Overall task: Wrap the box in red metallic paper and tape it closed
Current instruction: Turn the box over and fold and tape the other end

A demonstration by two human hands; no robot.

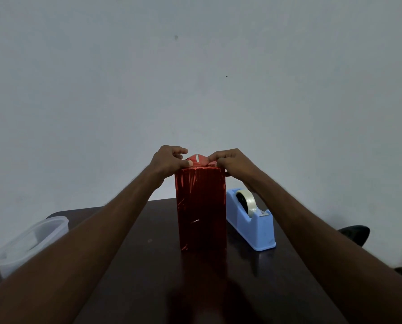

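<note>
The box stands on end at the centre of the frame on the table, long axis vertical, top end pointing up toward the wall. Both the left hand and the right hand pinch the red paper flaps at its top. Likely risks: slippery foil springing open if either pinch eases, or the tall box tipping toward the dispenser just right of it.

The box at frame centre wears glossy red metallic paper, streaked with fine creases; the table beneath is dark, smooth and faintly reflective. To its right the tape dispenser is matt pale-blue plastic holding shiny clear tape; at lower left the container is cloudy translucent plastic.
</note>
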